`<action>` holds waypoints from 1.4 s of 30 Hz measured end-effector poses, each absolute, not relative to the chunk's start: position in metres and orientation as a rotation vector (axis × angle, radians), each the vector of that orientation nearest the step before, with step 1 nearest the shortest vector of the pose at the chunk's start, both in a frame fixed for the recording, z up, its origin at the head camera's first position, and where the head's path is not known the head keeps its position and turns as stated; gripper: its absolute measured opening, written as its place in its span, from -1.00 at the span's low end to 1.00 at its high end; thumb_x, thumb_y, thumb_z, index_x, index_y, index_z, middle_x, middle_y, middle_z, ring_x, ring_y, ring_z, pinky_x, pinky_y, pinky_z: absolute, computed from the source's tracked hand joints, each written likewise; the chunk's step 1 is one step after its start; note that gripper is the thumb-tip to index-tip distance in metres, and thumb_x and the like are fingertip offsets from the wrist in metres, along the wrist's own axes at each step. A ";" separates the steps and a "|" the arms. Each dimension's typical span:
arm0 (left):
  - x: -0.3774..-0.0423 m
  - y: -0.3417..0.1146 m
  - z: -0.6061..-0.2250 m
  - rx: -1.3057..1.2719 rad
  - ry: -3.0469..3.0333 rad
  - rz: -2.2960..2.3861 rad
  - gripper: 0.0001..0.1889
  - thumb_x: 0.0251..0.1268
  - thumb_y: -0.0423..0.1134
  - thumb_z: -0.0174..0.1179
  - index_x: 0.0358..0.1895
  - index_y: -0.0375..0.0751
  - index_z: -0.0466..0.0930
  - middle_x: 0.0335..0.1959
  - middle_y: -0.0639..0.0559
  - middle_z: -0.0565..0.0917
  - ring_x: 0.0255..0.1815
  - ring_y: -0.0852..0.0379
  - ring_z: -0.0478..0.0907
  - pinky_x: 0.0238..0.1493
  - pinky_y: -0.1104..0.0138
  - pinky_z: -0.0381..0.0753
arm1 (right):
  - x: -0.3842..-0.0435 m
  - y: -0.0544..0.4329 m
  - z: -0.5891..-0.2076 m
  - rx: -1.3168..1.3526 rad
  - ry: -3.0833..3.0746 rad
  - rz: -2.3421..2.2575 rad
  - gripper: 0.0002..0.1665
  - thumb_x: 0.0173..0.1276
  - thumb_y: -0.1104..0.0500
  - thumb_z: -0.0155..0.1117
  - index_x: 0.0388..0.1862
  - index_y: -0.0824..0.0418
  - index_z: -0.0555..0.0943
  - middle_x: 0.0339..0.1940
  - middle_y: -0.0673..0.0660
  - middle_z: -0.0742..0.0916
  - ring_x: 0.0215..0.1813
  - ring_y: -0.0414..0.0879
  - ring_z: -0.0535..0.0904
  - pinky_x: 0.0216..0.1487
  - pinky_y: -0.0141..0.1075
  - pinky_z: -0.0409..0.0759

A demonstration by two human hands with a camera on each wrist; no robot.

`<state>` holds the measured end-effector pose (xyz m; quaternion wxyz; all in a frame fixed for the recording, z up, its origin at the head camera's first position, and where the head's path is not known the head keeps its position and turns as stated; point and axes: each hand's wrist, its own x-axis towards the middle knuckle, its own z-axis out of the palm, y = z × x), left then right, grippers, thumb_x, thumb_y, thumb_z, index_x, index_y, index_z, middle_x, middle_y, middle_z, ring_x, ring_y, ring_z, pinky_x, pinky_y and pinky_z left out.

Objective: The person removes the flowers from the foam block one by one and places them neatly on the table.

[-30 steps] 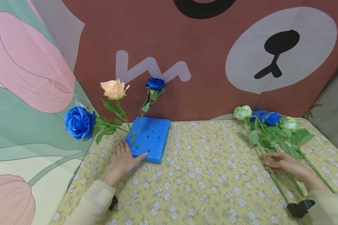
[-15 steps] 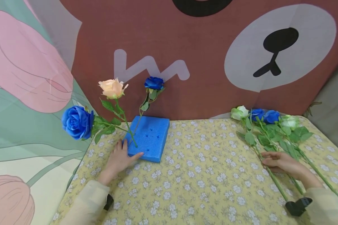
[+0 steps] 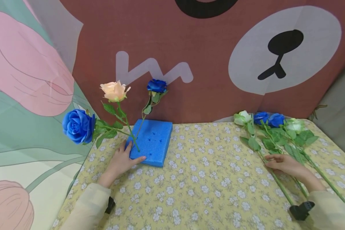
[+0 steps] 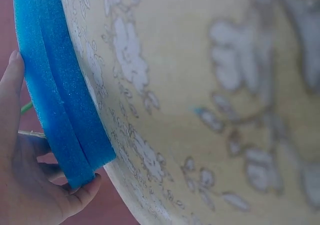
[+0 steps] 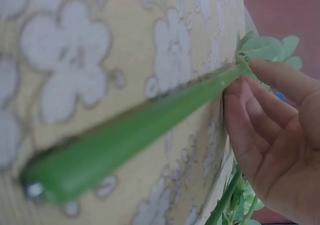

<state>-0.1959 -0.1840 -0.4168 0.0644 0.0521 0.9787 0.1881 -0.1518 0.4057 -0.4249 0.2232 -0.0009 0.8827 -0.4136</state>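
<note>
Toward the right side of the bench [image 3: 201, 198], we have a white-green rose [image 3: 242, 118] lying with its green stem slanting toward us, and the grip of our right hand [image 3: 286, 166] is pinching that stem between thumb and fingers. Just right of its bloom lie two blue roses [image 3: 276, 119], then another white-green rose [image 3: 294, 126], their leaves overlapping and two more stems running down beneath and beside our hand and wrist. Well apart to the left, our left hand [image 3: 119, 163] grips the near left corner of a blue foam block [image 3: 150, 147], thumb along the near edge and fingers at the left side; small holes dot its top. A peach rose [image 3: 114, 91] stands tilted in the block, a small blue rose [image 3: 157, 86] rises behind, and a large blue rose [image 3: 78, 126] leans far left, though we cannot tell where its stem enters. Yellow floral cloth covers the bench, before a brown bear-print backdrop [image 3: 207, 48].
</note>
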 end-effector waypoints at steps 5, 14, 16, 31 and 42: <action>-0.193 -0.185 -0.415 0.191 2.970 0.586 0.08 0.19 0.33 0.12 0.50 -0.41 -0.11 0.53 -0.42 -0.18 0.41 -0.62 -0.07 0.27 -0.37 0.19 | -0.152 0.402 -0.421 -0.018 2.505 -1.106 -0.29 0.52 0.03 -0.01 0.35 0.59 0.21 -0.15 0.31 0.66 -0.27 -0.14 0.58 -0.30 -0.23 0.61; -0.179 -0.194 -0.423 0.342 3.066 0.566 -0.04 0.23 0.11 0.22 0.44 -0.52 0.01 0.47 -0.51 0.00 0.34 -0.68 0.01 0.26 -0.34 0.23 | -0.155 0.379 -0.411 -0.044 2.711 -1.049 -0.31 0.52 -0.04 -0.02 0.36 0.47 0.29 0.24 0.55 0.47 0.17 0.39 0.48 -0.06 0.01 0.62; -0.176 -0.195 -0.425 0.366 3.101 0.539 -0.06 0.20 0.07 0.26 0.43 -0.52 0.05 0.45 -0.51 0.07 0.32 -0.69 0.07 0.21 -0.33 0.30 | -0.158 0.366 -0.405 -0.071 2.723 -1.081 -0.32 0.51 -0.05 -0.01 0.37 0.44 0.30 0.25 0.52 0.49 0.19 0.37 0.47 -0.04 0.03 0.61; -0.161 -0.178 -0.422 0.506 3.117 0.538 -0.21 0.26 -0.07 0.25 0.36 -0.59 0.17 0.34 -0.60 0.20 0.29 -0.55 0.26 0.12 -0.18 0.51 | -0.188 0.248 -0.383 -0.439 2.622 -1.279 -0.50 0.47 0.11 0.09 0.27 0.36 0.45 0.19 0.41 0.58 0.18 0.24 0.53 0.04 -0.03 0.62; -0.161 -0.179 -0.425 0.595 3.158 0.510 -0.11 0.18 0.07 0.29 0.40 -0.48 0.17 0.36 -0.54 0.20 0.23 -0.52 0.35 -0.15 -0.10 0.64 | -0.197 0.155 -0.387 -0.523 2.447 -1.439 -0.56 0.46 0.15 0.10 0.23 0.31 0.50 0.12 0.30 0.63 0.12 0.12 0.58 0.07 -0.09 0.61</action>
